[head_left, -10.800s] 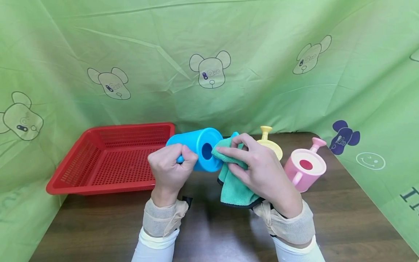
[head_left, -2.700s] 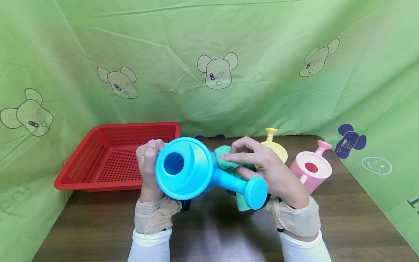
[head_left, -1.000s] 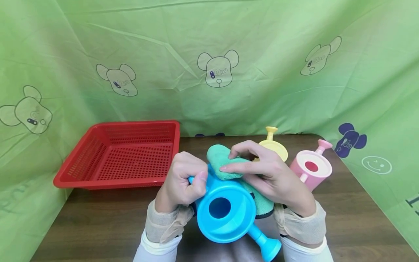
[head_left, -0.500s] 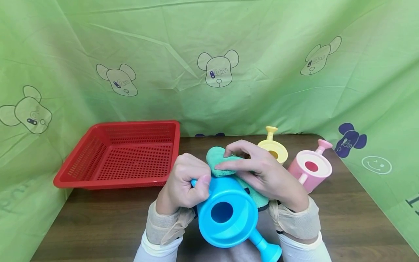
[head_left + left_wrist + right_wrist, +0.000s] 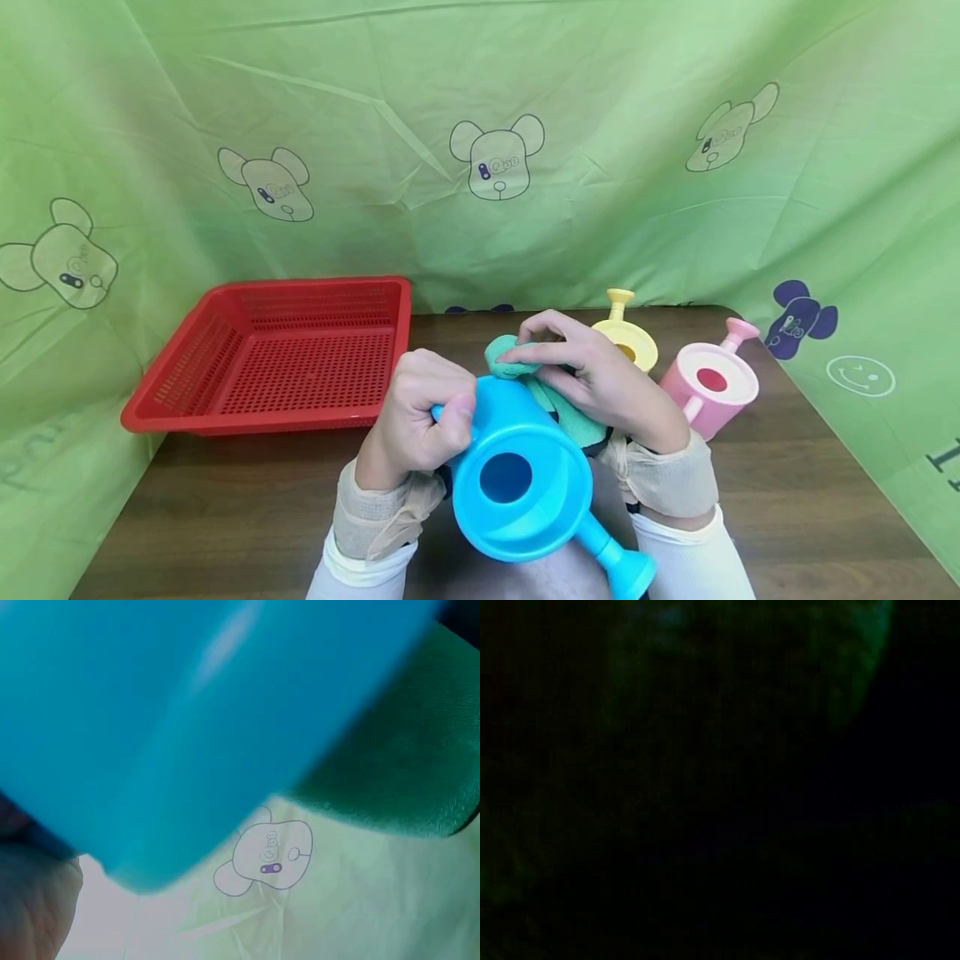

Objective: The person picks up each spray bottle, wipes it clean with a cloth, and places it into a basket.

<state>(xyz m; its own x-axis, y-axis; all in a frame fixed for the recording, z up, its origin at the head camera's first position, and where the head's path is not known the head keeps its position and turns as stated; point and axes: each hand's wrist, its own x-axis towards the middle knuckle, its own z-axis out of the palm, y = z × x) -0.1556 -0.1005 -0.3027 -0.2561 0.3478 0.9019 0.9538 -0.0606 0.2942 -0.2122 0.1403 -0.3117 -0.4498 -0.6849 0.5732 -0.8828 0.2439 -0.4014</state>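
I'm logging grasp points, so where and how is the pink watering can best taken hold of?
Probably by the handle, from the near side. The pink watering can stands upright with its handle facing the head camera and slightly left, while the spout points away. The right hand is nearer but holds the green cloth, so it would likely need freeing first.

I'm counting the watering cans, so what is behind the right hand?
Behind the right hand, the head view shows a yellow watering can: its spout and part of its top. The hand covers most of its body, so any handle is hidden.
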